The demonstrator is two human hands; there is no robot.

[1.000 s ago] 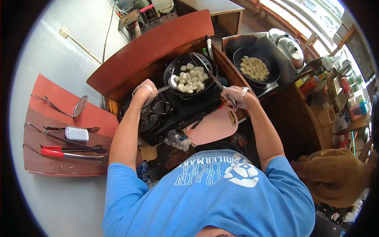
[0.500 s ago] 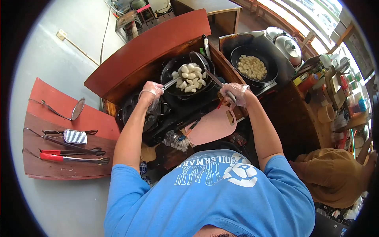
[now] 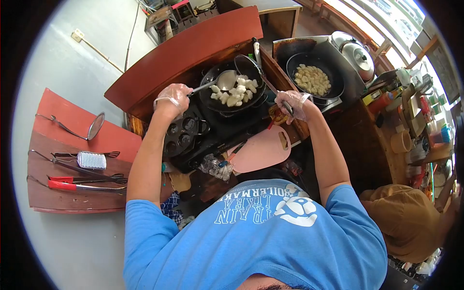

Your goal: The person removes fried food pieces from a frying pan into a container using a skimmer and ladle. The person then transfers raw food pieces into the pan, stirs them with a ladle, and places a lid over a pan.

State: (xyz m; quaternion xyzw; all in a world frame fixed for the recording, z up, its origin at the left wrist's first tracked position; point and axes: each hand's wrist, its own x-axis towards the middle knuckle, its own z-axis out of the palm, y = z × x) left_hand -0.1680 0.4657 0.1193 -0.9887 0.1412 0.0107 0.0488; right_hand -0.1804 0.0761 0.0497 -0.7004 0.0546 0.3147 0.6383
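1. Wearing clear plastic gloves on both hands.
2. Curling the left hand (image 3: 174, 99) closed around the handle of a metal ladle (image 3: 227, 81), holding its round, greyish bowl out ahead and to the right of that hand.
3. Curling the right hand (image 3: 293, 104) closed around the handle of a strainer (image 3: 247, 66), holding its dark round head tilted ahead and to the left of that hand.
4. Working over white pieces (image 3: 235, 98) in a black wok (image 3: 208, 87), ahead of and between the hands.
5. Looking smooth, pale and slightly shiny: rounded to oblong, overlapping in a loose, uneven heap beside the ladle.
6. Facing yellowish pieces (image 3: 312, 79) in a second wok (image 3: 335, 72), beyond the right hand and to its right.
7. Having a dark pan (image 3: 186, 130) with round wells nearer the body than the left hand.
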